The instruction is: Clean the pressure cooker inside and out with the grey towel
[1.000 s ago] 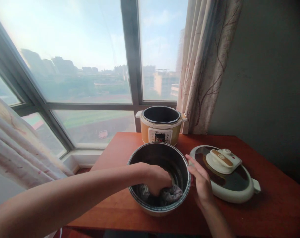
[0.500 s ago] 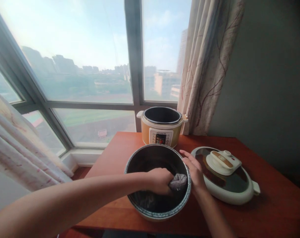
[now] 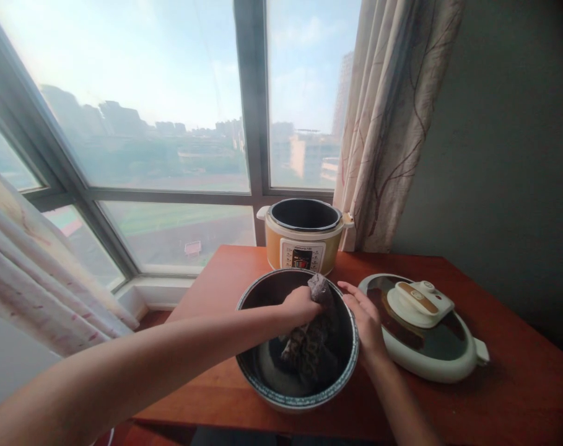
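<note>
A dark metal inner pot (image 3: 262, 378) stands on the red-brown table near its front edge. My left hand (image 3: 298, 306) reaches into it and grips a grey cloth (image 3: 309, 344), which hangs from my fingers down inside the pot. My right hand (image 3: 367, 325) rests flat against the pot's right rim, fingers together, steadying it. Behind the pot stands an orange and cream electric cooker body (image 3: 303, 240), open and without its lid.
The cooker's lid (image 3: 425, 331), cream with a dark glossy top and a handle, lies on the table (image 3: 518, 384) right of the pot. Patterned curtains (image 3: 388, 124) hang at the back right and at the left. A large window is behind, a grey wall on the right.
My left hand has lifted the cloth from the bottom of the pot up toward the far rim. My right hand has moved onto the pot's right rim and stayed there.
</note>
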`<state>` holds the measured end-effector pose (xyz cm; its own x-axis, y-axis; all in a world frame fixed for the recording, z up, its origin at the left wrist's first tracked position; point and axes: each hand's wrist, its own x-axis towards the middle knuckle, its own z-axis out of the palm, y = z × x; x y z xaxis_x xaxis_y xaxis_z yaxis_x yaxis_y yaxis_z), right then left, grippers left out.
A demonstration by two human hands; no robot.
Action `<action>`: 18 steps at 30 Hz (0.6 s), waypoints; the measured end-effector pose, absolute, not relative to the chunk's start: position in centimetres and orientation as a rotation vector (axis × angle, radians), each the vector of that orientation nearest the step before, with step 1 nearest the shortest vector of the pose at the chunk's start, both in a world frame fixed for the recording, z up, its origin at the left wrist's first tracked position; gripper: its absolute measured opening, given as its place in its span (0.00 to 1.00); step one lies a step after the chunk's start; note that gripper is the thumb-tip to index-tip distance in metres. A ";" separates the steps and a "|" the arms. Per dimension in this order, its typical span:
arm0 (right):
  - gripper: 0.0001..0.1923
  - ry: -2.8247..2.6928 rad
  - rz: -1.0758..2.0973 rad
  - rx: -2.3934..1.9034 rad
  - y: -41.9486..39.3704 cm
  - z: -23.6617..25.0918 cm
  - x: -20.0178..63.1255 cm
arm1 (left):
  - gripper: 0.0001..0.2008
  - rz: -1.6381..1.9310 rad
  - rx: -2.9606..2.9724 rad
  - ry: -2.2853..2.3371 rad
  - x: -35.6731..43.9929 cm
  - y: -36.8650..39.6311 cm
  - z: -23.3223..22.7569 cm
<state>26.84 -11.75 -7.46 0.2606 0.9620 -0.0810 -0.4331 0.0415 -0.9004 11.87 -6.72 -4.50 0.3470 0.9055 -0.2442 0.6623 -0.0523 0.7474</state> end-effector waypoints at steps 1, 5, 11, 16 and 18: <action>0.27 -0.673 1.200 -1.005 -11.7 -7.5 26.8 | 0.14 0.339 1.853 1.389 12.1 -7.1 -4.3; 0.25 -0.725 1.188 -1.006 -11.1 -7.3 27.3 | 0.16 0.089 2.176 1.259 12.6 -9.0 -2.7; 0.25 -0.848 1.306 -1.001 -8.7 -6.7 29.2 | 0.12 -0.671 2.829 0.556 12.0 -11.0 0.6; 0.24 -1.012 1.396 -0.987 -7.2 -6.6 30.0 | 0.09 -0.820 2.881 0.277 11.4 -10.6 0.6; 0.24 -0.959 1.409 -0.988 -7.8 -6.6 30.1 | 0.08 -0.754 2.880 0.299 11.2 -10.6 0.3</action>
<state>30.09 -7.79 -6.58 -0.0395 0.9980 -0.0501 -0.3202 -0.0601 -0.9454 11.18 -10.65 0.34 0.8538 0.1536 -0.4974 0.2285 -0.9691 0.0930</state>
